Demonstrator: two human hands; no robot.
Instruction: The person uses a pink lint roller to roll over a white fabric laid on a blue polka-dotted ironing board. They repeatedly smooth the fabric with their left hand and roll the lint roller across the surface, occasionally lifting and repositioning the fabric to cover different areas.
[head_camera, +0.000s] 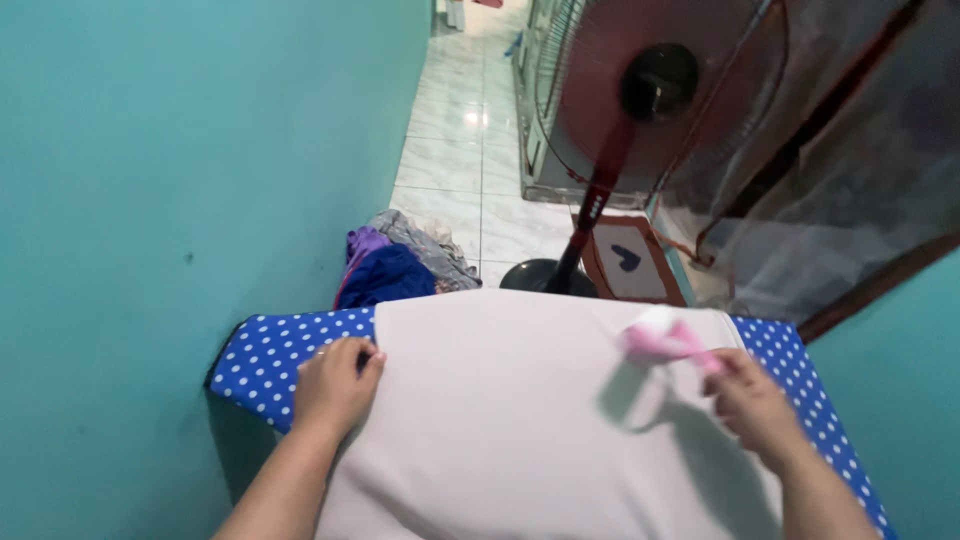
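Pale pinkish-white cloth (520, 420) spread over a blue ironing board cover (275, 355) with white polka dots. Little pink and white thing (665, 340), blurry, in the right hand (755, 405). Walls (150, 200) are teal. Fan (650, 90) has red blades, a black hub and a red pole. Clothes pile (400, 265) is navy, purple and grey; floor tiles (455, 130) are glossy white.

Dim indoor light; glare on floor tiles (470, 118); pink object (665, 340) motion-blurred, perhaps overexposed.

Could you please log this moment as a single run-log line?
left hand: flat on white cloth, gripping nothing | right hand: holding pink item, blurred | board: blue dotted ironing board | behind: red fan
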